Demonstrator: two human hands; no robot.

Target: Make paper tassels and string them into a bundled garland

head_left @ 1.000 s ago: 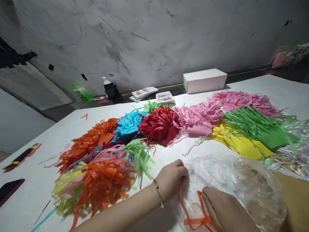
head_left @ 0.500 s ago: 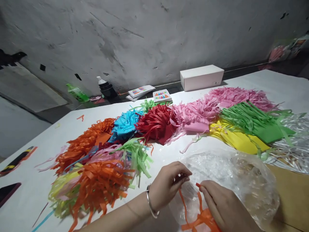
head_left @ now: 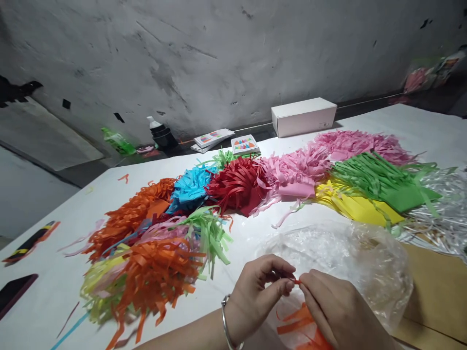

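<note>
Both hands have drawn closer since a second ago, when they lay apart on the clear plastic bag (head_left: 368, 262); now their fingertips meet. Left hand (head_left: 260, 291), a metal bracelet (head_left: 226, 326) on its wrist, is closed in a pinch, thumb and forefinger gripping the tip of an orange paper strip (head_left: 297, 281). Right hand (head_left: 328, 306) pinches the same tip from the other side, its fingers curled. More of the orange strip trails down beneath the 2 hands, over the near edge of the bag, which lies crumpled on the white surface (head_left: 248, 233). Just left of the hands sits a mixed fringe pile (head_left: 153, 277), mostly orange. Farther back lie the red fringe (head_left: 237, 184), blue fringe (head_left: 189, 187), pink fringe (head_left: 302, 167), green fringe (head_left: 379, 180) and yellow fringe (head_left: 350, 206). A white box (head_left: 302, 116) stands by the wall.
</note>
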